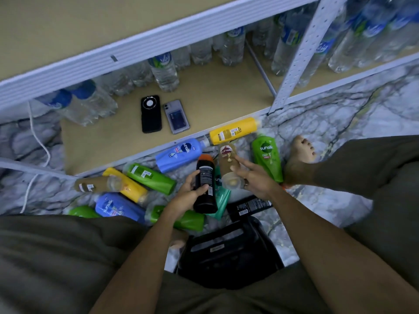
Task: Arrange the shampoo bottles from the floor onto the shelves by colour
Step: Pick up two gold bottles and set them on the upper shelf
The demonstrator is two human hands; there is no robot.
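Floor (340, 123), L→R: brown bottle (90, 184), yellow bottle (127, 185), green bottle (150, 177) near the bottom shelf's (215, 96) front edge, blue Sunsilk bottle (119, 207) just below them. My left hand (189, 191) grips black shampoo bottle w/ orange cap (205, 184), lifted over the pile. Right hand (254, 175) fingers loose, straight, touching brown Sunsilk bottle (227, 164). Green Sunsilk bottle (267, 157) beside my foot (299, 157). 2 phones (164, 114) on shelf.

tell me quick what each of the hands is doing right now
Left hand: gripping the black plastic shampoo bottle with the orange cap.
Right hand: open, fingers straight, touching the brown plastic shampoo bottle.
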